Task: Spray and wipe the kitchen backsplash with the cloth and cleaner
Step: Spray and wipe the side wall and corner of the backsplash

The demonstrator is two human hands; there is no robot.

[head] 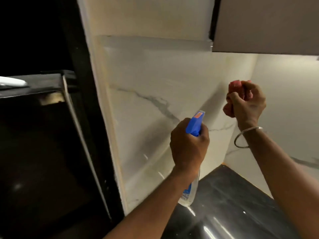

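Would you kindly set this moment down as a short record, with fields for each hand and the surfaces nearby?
left hand: grips the spray bottle around its neck, below the blue trigger head
bottle aim: nozzle toward the backsplash
right hand: fingers curled round a bunched pink cloth, held up near the wall corner
cloth touching wall: cannot tell
backsplash: white marble, grey veins
countertop: dark, glossy, below both hands

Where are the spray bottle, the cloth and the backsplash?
spray bottle [195,123], head view, blue trigger head.
cloth [234,86], head view, red top fold.
backsplash [160,104], head view, grey vein in marble.
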